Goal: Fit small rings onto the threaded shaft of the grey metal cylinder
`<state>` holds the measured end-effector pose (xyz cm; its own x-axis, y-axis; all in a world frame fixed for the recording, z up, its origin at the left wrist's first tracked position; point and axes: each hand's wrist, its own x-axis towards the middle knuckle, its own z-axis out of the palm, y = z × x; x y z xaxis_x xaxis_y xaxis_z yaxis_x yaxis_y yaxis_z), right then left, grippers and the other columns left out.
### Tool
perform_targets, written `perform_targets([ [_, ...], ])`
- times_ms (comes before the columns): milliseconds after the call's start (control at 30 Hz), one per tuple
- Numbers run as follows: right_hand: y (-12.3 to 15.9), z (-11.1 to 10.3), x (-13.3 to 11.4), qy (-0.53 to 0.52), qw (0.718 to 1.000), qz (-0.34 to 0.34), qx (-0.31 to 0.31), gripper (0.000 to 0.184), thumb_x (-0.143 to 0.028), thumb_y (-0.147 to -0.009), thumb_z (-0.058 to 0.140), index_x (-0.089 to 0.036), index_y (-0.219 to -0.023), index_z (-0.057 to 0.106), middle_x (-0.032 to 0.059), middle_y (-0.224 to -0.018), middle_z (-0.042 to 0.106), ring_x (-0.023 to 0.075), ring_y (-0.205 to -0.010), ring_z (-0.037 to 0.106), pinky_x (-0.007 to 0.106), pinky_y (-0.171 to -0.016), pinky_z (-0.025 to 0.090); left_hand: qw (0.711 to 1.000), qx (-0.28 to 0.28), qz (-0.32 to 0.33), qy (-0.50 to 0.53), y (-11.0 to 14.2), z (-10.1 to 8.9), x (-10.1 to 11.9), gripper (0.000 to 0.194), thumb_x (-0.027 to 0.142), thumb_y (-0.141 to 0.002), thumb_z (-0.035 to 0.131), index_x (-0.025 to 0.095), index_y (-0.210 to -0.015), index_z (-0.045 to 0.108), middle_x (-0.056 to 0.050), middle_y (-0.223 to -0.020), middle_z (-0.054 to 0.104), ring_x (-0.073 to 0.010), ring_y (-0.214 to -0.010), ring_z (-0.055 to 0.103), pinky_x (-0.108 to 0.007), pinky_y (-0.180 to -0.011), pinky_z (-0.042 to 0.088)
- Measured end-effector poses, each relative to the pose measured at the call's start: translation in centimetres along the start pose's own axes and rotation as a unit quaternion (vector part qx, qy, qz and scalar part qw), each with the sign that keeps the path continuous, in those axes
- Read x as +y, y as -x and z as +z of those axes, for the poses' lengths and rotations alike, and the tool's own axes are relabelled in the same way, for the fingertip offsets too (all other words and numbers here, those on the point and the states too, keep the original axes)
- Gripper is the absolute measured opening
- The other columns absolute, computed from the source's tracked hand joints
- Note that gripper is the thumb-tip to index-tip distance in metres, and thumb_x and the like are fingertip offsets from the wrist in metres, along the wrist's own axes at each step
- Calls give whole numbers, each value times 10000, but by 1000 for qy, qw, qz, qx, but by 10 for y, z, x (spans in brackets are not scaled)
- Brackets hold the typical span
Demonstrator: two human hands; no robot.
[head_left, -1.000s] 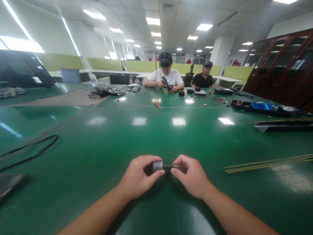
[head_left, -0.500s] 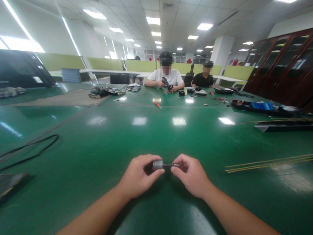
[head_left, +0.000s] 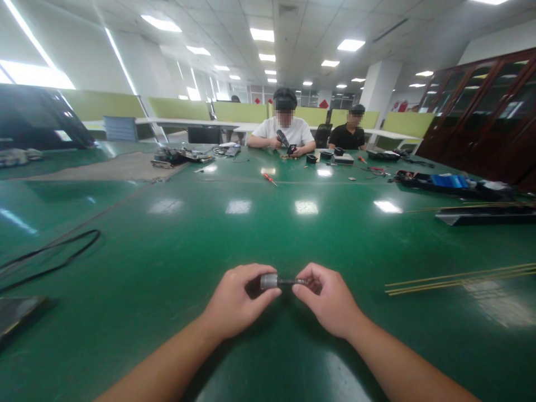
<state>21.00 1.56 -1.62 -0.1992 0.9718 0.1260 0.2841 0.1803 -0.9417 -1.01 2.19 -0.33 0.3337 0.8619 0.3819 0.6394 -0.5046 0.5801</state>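
At the near edge of the green table (head_left: 201, 245), a grey cylinder (head_left: 269, 281) is gripped between thumb and fingers of the left hand (head_left: 228, 304), while the far end of a thin dark shaft (head_left: 287, 282), to its right, is pinched by the right hand (head_left: 333, 304). The two parts appear to be already brought in line, but whether they are firmly joined, and so how much work is left, cannot be judged. The shaft's right end is partly hidden by the fingers, and its fine details are blurred.
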Motion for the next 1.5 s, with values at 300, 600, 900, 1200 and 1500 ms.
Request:
perform_targets([
  [300, 0, 0, -2, 6, 1000, 1, 1, 49, -224, -811, 652, -176, -807, 646, -18, -668, 619, 137, -606, 559, 241, -580, 420, 1000, 2, 0, 4, -1, -1, -1, 251, 372, -807, 752, 234, -1015, 734, -28, -970, 772, -233, -890, 714, -338, -816, 518],
  [600, 1, 0, -3, 11, 1000, -2, 0, 43, -218, -815, 648, -176, -809, 646, -16, -674, 625, 136, -612, 564, 242, -591, 428, 1000, 2, 2, 10, 0, 0, 0, 253, 369, -812, 750, 235, -1025, 733, -26, -973, 773, -227, -890, 716, -329, -819, 521],
  [900, 0, -1, -3, 8, 1000, -1, 3, 38, -215, -815, 651, -177, -814, 649, -17, -675, 622, 136, -617, 564, 241, -596, 434, 1000, 1, 1, 18, -2, -3, 2, 236, 381, -826, 742, 221, -999, 737, -39, -944, 773, -223, -856, 714, -312, -789, 525],
  [1200, 0, -2, -2, 10, 1000, 2, 6, 44, -220, -815, 652, -176, -815, 648, -19, -663, 615, 138, -605, 558, 242, -581, 427, 1000, 4, -9, 22, -3, -3, 2, 233, 372, -821, 746, 220, -998, 739, -30, -947, 773, -222, -861, 716, -314, -803, 525],
  [1500, 0, -3, -1, 5, 1000, 1, 12, 56, -229, -816, 656, -173, -814, 650, -17, -670, 620, 138, -617, 561, 240, -583, 429, 1000, 2, -9, 29, -1, -3, -1, 228, 365, -826, 755, 232, -1009, 732, -19, -964, 768, -212, -882, 709, -305, -816, 516],
])
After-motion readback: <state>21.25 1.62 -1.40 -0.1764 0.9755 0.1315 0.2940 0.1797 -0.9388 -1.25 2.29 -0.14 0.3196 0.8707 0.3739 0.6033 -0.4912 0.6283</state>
